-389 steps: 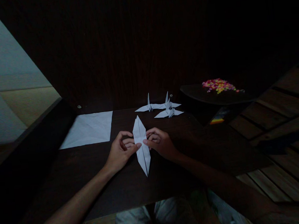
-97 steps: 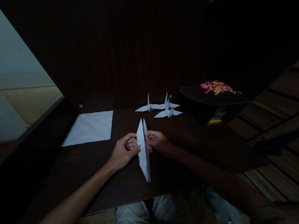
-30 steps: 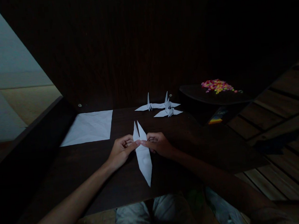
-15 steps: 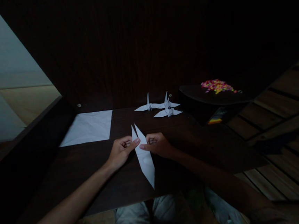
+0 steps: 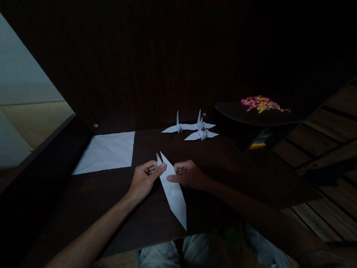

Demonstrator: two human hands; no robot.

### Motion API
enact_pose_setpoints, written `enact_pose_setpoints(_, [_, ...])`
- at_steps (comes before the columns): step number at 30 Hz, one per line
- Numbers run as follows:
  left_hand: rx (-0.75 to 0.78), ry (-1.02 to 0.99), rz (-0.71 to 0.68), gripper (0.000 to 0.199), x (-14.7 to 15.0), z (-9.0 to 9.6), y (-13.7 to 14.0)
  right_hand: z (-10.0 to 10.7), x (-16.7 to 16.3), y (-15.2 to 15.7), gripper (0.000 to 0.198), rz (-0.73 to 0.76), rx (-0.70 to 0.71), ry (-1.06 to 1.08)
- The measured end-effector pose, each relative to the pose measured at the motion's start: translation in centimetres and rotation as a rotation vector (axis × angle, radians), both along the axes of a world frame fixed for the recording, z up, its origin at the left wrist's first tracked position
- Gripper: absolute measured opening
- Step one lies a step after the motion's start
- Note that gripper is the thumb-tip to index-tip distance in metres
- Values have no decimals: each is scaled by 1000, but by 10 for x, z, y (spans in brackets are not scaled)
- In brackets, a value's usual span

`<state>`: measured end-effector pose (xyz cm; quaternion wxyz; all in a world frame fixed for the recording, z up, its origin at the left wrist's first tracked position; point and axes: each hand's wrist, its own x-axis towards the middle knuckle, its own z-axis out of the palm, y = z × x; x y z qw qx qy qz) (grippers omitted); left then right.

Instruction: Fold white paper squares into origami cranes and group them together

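A long white folded paper (image 5: 175, 197), split into two points at its far end, is held over the dark desk between my hands. My left hand (image 5: 145, 178) pinches its left edge, thumb on top near the split. From the right side, my right hand (image 5: 192, 175) grips it with the thumb laid across the face and the other fingers curled behind. Beyond my hands stand folded paper cranes (image 5: 178, 127), with another crane (image 5: 202, 135) a little nearer. To the left lies a flat, creased white sheet (image 5: 106, 152).
Small pink, red and yellow pieces (image 5: 261, 103) lie heaped on a dark rounded shelf (image 5: 233, 111) at the right. A dark side board (image 5: 37, 163) borders the desk (image 5: 137, 233) on the left, and a tall dark panel (image 5: 147, 57) closes the back.
The folded paper has shifted slightly toward me, its near tip a little lower. Both hands keep their hold in almost the same places.
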<state>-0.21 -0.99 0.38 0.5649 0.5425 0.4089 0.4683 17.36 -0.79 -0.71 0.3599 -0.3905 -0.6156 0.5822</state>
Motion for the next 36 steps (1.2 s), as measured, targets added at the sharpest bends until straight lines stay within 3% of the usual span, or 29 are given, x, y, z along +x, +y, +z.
enact_pose_setpoints(8, [-5,-41,-24,28,-1,-3,1,-1,1,-1,37,27,-17,0])
enact_pose_setpoints(17, [38,-31,113,31,-5,-4,6,2,2,-1,33,118,-29,-57])
enact_pose_setpoints(21, [28,-9,138,30,-6,-3,8,0,1,0,35,38,-3,-42])
enact_pose_setpoints(25, [-43,24,18,28,-7,-5,9,-3,0,4,36,-87,24,-9])
enact_pose_setpoints(31, [-31,56,-89,26,-4,-6,7,-4,0,8,36,-221,76,26])
enact_pose_setpoints(36, [-13,11,-24,30,-3,-4,7,-6,-2,8,27,-229,68,89])
